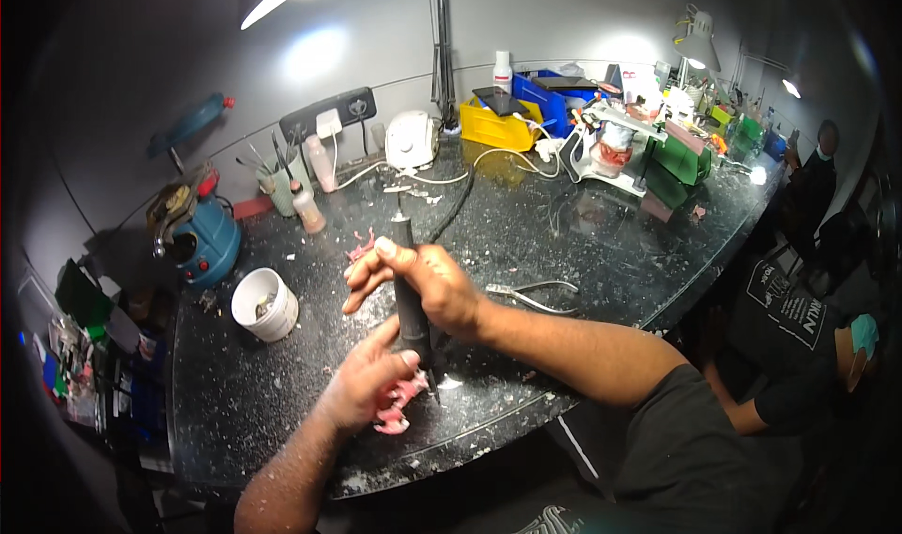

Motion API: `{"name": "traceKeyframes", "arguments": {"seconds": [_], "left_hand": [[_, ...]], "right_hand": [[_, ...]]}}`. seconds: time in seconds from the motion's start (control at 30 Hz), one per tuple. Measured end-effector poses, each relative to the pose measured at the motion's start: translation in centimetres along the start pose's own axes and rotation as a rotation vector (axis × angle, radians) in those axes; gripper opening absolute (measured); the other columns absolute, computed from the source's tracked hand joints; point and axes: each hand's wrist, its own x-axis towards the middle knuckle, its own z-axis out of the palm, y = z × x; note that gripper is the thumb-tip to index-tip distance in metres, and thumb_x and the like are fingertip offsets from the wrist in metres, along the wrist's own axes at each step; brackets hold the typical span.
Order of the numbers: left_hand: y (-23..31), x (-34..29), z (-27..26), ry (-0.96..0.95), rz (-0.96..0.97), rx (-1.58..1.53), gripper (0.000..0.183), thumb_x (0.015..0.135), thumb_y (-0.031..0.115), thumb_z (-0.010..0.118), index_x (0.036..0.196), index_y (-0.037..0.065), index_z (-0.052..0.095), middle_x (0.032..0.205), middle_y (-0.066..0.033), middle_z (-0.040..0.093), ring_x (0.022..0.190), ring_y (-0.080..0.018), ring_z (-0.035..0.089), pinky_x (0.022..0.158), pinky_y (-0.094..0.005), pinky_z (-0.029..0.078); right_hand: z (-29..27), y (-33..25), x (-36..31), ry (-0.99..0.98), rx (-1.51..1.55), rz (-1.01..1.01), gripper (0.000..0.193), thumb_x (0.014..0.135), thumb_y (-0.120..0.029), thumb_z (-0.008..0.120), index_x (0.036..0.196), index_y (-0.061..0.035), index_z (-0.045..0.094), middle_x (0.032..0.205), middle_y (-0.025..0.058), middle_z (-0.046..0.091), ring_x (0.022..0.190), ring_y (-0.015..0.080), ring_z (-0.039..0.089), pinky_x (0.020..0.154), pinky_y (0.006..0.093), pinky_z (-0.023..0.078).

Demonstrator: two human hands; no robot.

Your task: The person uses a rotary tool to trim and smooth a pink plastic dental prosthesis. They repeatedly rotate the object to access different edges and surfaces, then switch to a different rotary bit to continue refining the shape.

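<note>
A black rotary handpiece (409,299) stands nearly upright above the near part of the bench, its metal tip pointing up and away. My right hand (442,285) is closed around its upper half, thumb toward the tip. Lower down, my left hand (362,384) grips the same handpiece, with thumb and fingers near its bottom end. A pink, irregular dental piece (399,410) shows just below my left thumb; whether the hand also holds it I cannot tell. Farther off, another pink piece (359,246) lies behind my right fingers. Metal pliers (536,294) rest beside my right wrist.
A white tub (266,307) and a blue machine (202,238) stand at left. Behind are bottles (307,207), a white control box (411,139) and a yellow bin (498,128). A dental articulator (615,149) stands back right. A person (789,318) sits at far right.
</note>
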Motion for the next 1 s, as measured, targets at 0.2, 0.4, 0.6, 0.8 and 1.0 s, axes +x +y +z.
{"name": "traceKeyframes", "arguments": {"seconds": [0.2, 0.4, 0.6, 0.8, 1.0], "left_hand": [[-0.1, 0.0, 1.7, 0.120, -0.183, -0.110, 0.055, 0.103, 0.025, 0.061, 0.150, 0.007, 0.038, 0.083, 0.0027, 0.056, 0.059, -0.0025, 0.050, 0.048, -0.0192, 0.039], [-2.6, 0.3, -0.1, 0.188, -0.030, -0.208, 0.030, 0.106, 0.032, 0.054, 0.119, 0.005, 0.058, 0.074, 0.0007, 0.055, 0.049, -0.0033, 0.042, 0.044, -0.0208, 0.033], [-2.5, -0.3, -1.4, 0.171, -0.033, -0.254, 0.028, 0.106, 0.035, 0.052, 0.099, 0.007, 0.052, 0.060, -0.0008, 0.049, 0.043, -0.0100, 0.040, 0.042, -0.0255, 0.033], [-1.9, -0.4, -1.0, 0.242, -0.178, 0.066, 0.037, 0.102, 0.032, 0.058, 0.120, -0.001, 0.055, 0.084, 0.0003, 0.060, 0.068, -0.0072, 0.056, 0.059, -0.0221, 0.045], [-2.5, 0.1, -0.1, 0.275, 0.003, -0.008, 0.030, 0.099, 0.011, 0.063, 0.124, -0.005, 0.056, 0.101, -0.0055, 0.065, 0.093, -0.0111, 0.064, 0.083, -0.0292, 0.053]], "right_hand": [[0.0, 0.7, -0.4, -0.064, -0.053, 0.069, 0.046, 0.111, -0.040, 0.044, 0.107, 0.0013, 0.064, 0.092, 0.0133, 0.075, 0.092, 0.0159, 0.068, 0.091, 0.0305, 0.049], [-0.7, 1.0, -0.2, 0.179, -0.636, -0.073, 0.058, 0.087, -0.054, 0.077, 0.085, -0.0035, 0.049, 0.069, 0.0093, 0.052, 0.062, 0.0188, 0.049, 0.058, 0.0397, 0.043], [-0.8, 0.4, 0.2, 0.025, -0.747, 0.054, 0.066, 0.090, -0.053, 0.076, 0.060, -0.0054, 0.041, 0.057, 0.0024, 0.040, 0.057, 0.0135, 0.037, 0.052, 0.0356, 0.034], [-1.1, -0.5, 0.2, -0.005, -0.843, 0.130, 0.070, 0.086, -0.063, 0.073, 0.058, -0.0030, 0.048, 0.055, 0.0130, 0.050, 0.052, 0.0269, 0.049, 0.055, 0.0429, 0.041], [-1.4, 0.4, 0.1, -0.047, -0.929, 0.054, 0.070, 0.091, -0.061, 0.068, 0.057, -0.0034, 0.047, 0.051, 0.0124, 0.046, 0.048, 0.0256, 0.047, 0.052, 0.0435, 0.038]]}}
